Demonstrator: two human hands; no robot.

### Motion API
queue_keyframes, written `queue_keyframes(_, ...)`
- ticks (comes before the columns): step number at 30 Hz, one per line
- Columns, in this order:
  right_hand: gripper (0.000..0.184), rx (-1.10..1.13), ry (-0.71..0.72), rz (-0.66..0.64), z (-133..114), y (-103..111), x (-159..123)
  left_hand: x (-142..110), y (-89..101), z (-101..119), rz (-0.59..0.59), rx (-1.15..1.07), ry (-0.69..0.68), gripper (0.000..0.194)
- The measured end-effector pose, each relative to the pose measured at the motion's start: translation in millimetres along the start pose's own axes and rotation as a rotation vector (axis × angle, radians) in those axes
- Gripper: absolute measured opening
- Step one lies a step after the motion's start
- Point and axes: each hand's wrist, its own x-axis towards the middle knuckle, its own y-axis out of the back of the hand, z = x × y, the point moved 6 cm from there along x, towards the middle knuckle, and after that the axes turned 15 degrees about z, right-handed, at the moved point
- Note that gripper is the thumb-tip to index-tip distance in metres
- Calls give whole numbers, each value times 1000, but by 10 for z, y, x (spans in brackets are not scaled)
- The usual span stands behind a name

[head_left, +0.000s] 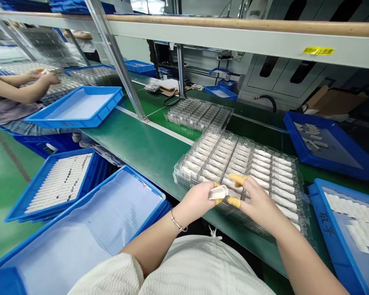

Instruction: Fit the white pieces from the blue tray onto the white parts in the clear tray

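Note:
Between the thumb and fingers of my left hand (199,200) is a small white plastic casing (218,192), its hollow side showing. My right hand (258,200) is just to the right of the casing, with thumb and fingers spread apart and nothing visible between them. Both hands wear yellow finger cots. Beneath them lies a stack of clear blister trays (184,170), whose top tray holds rows of white parts (260,169). The lower fingers of my left hand are partly hidden.
A blue bin (335,233) with white pieces stands at right, another blue bin (353,159) behind it. Clear trays (199,112) sit farther back. At left are a paper-lined blue bin (89,229) and a bin of white sticks (61,180). A co-worker's arms (24,88) show far left.

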Motion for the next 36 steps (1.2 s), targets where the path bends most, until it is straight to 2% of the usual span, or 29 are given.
queue_keyframes(3,30,53,71,-73,-228,50,-106,-22,-17,101,-45,75,-76,6)
queue_keyframes(6,18,97,72,-34,-224,73,-132,-41,-38,141,-73,-85,-64,24)
queue_keyframes(9,24,236,-40,53,-27,91,-162,-56,-29,125,-85,-443,4,45)
queue_keyframes(11,29,321,-170,111,153,91,-205,-66,-12,89,-76,-644,57,47)
queue_keyframes(14,36,452,-331,158,353,57,-276,-88,-18,33,-79,-804,143,47)
queue_keyframes(17,40,547,-391,184,437,26,-312,-112,-44,33,-105,-886,183,50)
queue_keyframes(23,40,505,-367,222,459,60,-341,-123,-77,60,-108,-886,190,48)
queue_keyframes(26,32,385,-274,255,384,129,-344,-122,-135,31,-110,-853,249,48)
queue_keyframes(28,25,312,-174,277,289,174,-338,-116,-156,20,-93,-823,252,41)
queue_keyframes(30,20,258,-96,291,201,204,-332,-100,-117,41,-28,-755,165,28)
queue_keyframes(32,19,220,-70,292,159,218,-327,-89,-17,95,87,-634,-5,17)
queue_keyframes(34,19,196,-90,291,177,230,-324,-100,91,146,210,-507,-185,13)
queue_keyframes(36,22,180,-158,297,253,249,-326,-116,140,148,282,-422,-303,15)
